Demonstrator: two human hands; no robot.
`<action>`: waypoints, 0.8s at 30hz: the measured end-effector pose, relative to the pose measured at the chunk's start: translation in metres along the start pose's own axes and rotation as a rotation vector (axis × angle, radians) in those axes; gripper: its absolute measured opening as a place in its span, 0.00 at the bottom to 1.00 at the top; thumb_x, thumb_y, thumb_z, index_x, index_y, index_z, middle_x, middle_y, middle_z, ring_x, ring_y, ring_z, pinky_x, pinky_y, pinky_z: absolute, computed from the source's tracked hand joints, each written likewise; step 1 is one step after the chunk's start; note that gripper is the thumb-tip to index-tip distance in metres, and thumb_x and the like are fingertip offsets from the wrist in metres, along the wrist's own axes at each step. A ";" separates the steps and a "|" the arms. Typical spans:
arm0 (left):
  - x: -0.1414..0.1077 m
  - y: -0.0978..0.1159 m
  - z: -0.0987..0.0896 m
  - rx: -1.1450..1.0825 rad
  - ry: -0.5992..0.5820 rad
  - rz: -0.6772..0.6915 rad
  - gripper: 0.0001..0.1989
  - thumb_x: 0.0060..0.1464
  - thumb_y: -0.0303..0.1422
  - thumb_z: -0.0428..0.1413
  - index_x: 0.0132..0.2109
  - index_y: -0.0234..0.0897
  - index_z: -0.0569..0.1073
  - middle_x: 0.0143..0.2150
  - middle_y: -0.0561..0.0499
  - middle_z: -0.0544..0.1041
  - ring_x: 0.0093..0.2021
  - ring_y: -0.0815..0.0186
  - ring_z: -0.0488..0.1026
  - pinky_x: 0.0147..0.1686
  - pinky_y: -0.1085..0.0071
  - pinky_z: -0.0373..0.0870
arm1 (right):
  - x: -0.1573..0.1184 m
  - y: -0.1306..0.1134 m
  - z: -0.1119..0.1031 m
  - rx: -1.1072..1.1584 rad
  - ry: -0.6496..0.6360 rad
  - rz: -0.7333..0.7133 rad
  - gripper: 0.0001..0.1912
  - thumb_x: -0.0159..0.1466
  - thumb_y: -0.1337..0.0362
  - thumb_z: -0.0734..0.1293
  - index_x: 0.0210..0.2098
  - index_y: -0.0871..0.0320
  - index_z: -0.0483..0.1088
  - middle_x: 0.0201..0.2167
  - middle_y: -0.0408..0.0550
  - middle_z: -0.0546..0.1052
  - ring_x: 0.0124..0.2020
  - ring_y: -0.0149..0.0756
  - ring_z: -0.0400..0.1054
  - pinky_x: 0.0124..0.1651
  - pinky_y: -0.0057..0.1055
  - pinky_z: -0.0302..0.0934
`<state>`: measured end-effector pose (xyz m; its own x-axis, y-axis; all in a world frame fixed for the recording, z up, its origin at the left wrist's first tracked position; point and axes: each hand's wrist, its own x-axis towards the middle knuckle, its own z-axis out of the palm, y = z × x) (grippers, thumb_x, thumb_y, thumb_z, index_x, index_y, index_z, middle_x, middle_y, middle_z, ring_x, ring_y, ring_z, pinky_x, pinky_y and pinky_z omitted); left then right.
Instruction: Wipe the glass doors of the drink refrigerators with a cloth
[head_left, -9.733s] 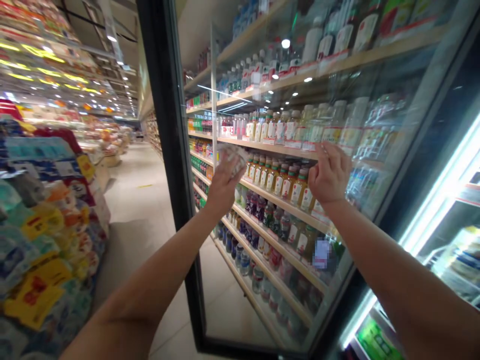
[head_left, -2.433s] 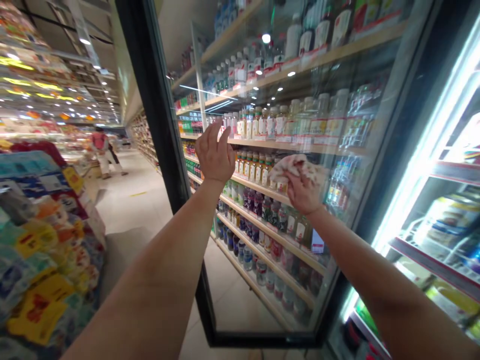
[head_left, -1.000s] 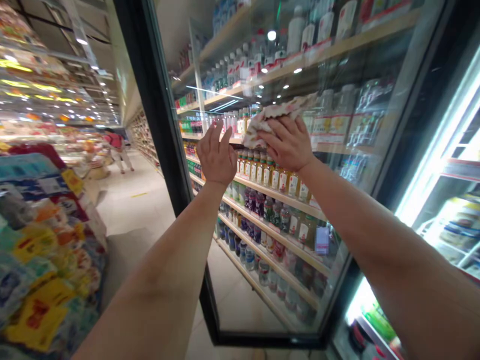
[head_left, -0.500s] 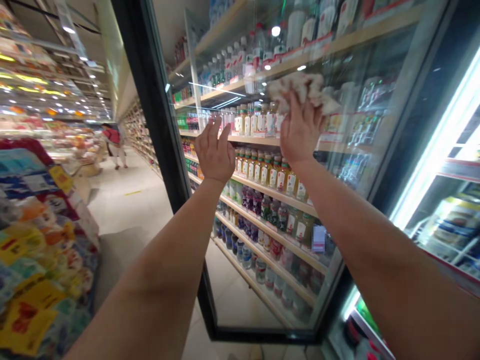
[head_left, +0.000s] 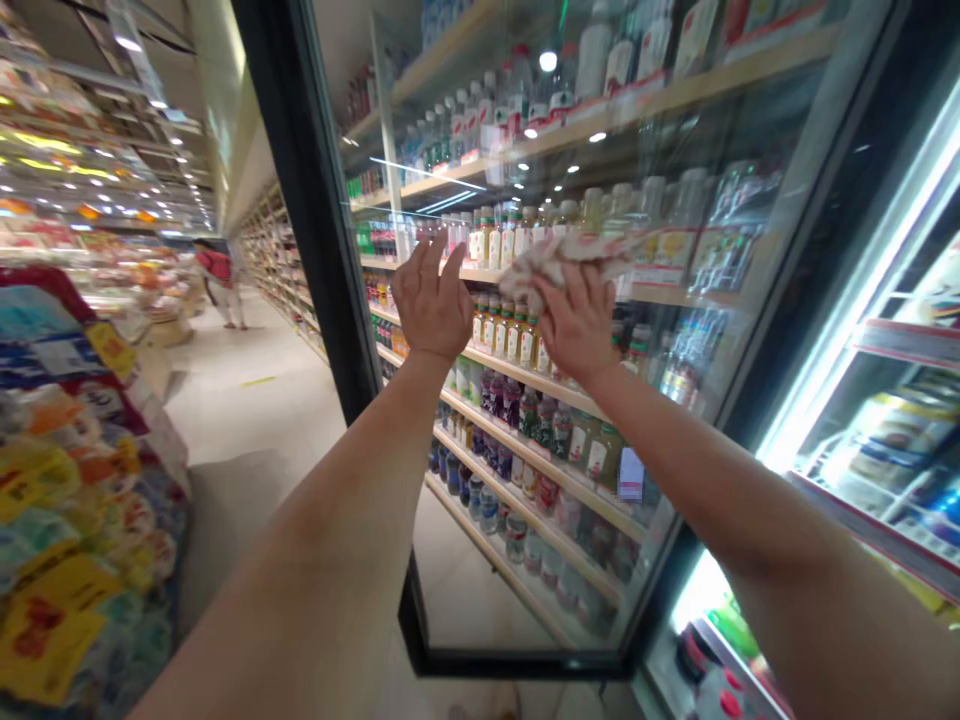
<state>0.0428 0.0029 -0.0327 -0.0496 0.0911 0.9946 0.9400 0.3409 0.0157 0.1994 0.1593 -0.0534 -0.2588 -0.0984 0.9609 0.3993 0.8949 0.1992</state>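
At 8 to 9 o'clock, a heap of packaged goods point(head_left: 71, 520) bounds the near side of the aisle. Pale floor point(head_left: 259, 400) opens beyond it at 9 o'clock, giving a walking lane between the heap and the door, with a person point(head_left: 216, 272) well along it, just above 9. The door's black frame point(head_left: 300, 200) leans from 11 o'clock down past the left forearm, then turns along the bottom at 6.

Just inside that left edge, near 10 to 11 o'clock, the left hand point(head_left: 433, 310) is raised with fingers spread wide and slightly bent, tips up, holding nothing; whether it touches the glass panel point(head_left: 517, 625) cannot be told. Rows of bottles show in the glass around both hands. At 1 to 2 o'clock, the crumpled cloth point(head_left: 544, 268) lies over the pane under the fingers of the right hand point(head_left: 581, 325), which point up and left, close together. Glass extends from this hand to the right frame edge at 3 o'clock. Beyond, lit shelves point(head_left: 900, 350) stand from 3 to 5, the right forearm crossing before them.
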 end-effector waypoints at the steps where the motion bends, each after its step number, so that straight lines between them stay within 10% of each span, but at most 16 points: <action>1: 0.000 0.000 0.000 0.007 0.008 0.006 0.26 0.61 0.31 0.50 0.66 0.43 0.67 0.71 0.46 0.64 0.73 0.53 0.55 0.71 0.50 0.47 | -0.012 0.001 -0.002 0.020 -0.077 -0.134 0.22 0.70 0.61 0.60 0.61 0.48 0.71 0.63 0.52 0.70 0.65 0.52 0.59 0.67 0.55 0.49; 4: -0.001 0.000 0.000 0.013 0.017 0.017 0.26 0.61 0.31 0.50 0.66 0.42 0.67 0.71 0.46 0.64 0.73 0.54 0.55 0.71 0.52 0.48 | -0.041 0.013 -0.010 0.025 -0.170 -0.272 0.18 0.69 0.61 0.62 0.56 0.43 0.75 0.51 0.48 0.79 0.54 0.47 0.68 0.66 0.51 0.51; 9: -0.002 -0.001 0.000 0.034 0.017 0.022 0.25 0.62 0.32 0.50 0.66 0.43 0.67 0.71 0.47 0.64 0.73 0.54 0.55 0.71 0.52 0.47 | -0.066 0.021 -0.014 -0.074 0.043 0.115 0.22 0.69 0.63 0.62 0.61 0.51 0.73 0.60 0.57 0.73 0.61 0.56 0.61 0.63 0.55 0.53; 14: -0.002 0.001 -0.002 0.018 0.006 0.002 0.26 0.62 0.32 0.50 0.66 0.44 0.67 0.71 0.48 0.63 0.73 0.55 0.54 0.71 0.51 0.47 | -0.096 0.008 -0.009 0.115 -0.213 -0.502 0.15 0.68 0.62 0.65 0.51 0.45 0.78 0.49 0.47 0.80 0.53 0.43 0.68 0.66 0.46 0.51; 17: 0.000 0.004 -0.003 -0.021 -0.023 -0.034 0.26 0.61 0.32 0.50 0.66 0.44 0.67 0.71 0.47 0.63 0.73 0.53 0.54 0.71 0.51 0.45 | -0.090 0.009 -0.012 0.128 -0.326 -0.488 0.13 0.69 0.61 0.65 0.47 0.41 0.80 0.36 0.43 0.81 0.43 0.39 0.71 0.67 0.46 0.50; 21: 0.001 0.006 -0.005 -0.045 -0.036 -0.042 0.26 0.61 0.33 0.50 0.66 0.43 0.68 0.71 0.47 0.63 0.74 0.53 0.53 0.71 0.50 0.45 | -0.068 0.010 -0.017 -0.030 -0.216 -0.098 0.19 0.69 0.60 0.63 0.58 0.44 0.74 0.52 0.52 0.79 0.50 0.49 0.69 0.63 0.54 0.53; 24: 0.000 0.005 -0.004 -0.025 -0.010 -0.020 0.26 0.62 0.34 0.49 0.66 0.43 0.67 0.71 0.48 0.63 0.74 0.55 0.53 0.71 0.52 0.45 | -0.073 0.003 -0.015 0.033 -0.247 -0.285 0.20 0.69 0.62 0.64 0.59 0.44 0.73 0.59 0.50 0.76 0.55 0.49 0.67 0.63 0.51 0.53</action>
<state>0.0493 0.0006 -0.0318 -0.0721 0.0943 0.9929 0.9468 0.3196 0.0384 0.2324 0.1629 -0.1203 -0.5612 -0.2414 0.7917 0.2534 0.8605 0.4420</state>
